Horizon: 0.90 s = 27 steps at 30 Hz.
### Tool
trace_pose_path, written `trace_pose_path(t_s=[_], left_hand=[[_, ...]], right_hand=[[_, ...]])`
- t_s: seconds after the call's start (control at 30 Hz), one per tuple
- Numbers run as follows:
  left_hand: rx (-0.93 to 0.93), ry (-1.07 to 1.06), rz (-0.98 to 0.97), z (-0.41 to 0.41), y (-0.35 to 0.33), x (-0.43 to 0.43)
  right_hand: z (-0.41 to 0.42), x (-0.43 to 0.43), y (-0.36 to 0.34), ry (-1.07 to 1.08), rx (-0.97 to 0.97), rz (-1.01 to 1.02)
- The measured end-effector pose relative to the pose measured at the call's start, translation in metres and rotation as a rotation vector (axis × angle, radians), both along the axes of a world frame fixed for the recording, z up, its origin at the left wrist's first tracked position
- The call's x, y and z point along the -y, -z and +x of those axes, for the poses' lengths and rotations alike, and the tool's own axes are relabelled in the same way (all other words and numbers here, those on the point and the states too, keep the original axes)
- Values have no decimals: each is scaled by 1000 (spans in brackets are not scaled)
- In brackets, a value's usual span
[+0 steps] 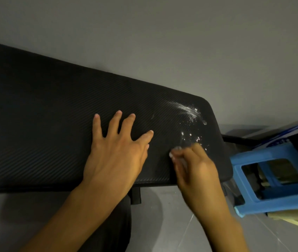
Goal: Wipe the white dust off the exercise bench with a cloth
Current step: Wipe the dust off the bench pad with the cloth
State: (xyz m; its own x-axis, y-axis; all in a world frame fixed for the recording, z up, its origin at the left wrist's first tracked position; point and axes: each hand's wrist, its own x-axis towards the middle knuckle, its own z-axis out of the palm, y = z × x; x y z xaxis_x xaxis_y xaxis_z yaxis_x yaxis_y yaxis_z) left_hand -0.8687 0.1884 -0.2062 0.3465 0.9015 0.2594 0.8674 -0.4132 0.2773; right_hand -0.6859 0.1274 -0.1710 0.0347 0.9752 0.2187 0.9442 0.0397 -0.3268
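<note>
Nearby blue stool; white dust on bench

The wall is plain grey and the light is dim. A blue plastic stool sits on the grey tiled floor at the right.

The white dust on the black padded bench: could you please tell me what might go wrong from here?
1. No cloth is clearly visible; the blurred right hand is at the white dust, so powder may smear into the black ribbed bench pad and onto skin.
2. The dust lies near the pad's right end; a sweep outward could drop it onto the blue plastic stool beside it.
</note>
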Motion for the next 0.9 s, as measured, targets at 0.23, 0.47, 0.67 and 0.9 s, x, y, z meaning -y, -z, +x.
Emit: trace_pose_path(t_s=[0.23, 0.47, 0.67, 0.9], left_hand=[[4, -34, -66, 14, -8, 5], [6, -23, -65, 10, -5, 6], [8, -17, -72, 9, -6, 7], [16, 74, -55, 33, -3, 15]], right_hand=[[-1, -65, -6, -20, 2, 14], [20, -32, -4, -21, -33, 5], [-1, 9, 0, -44, -8, 34], [6, 22, 6, 54, -26, 56]])
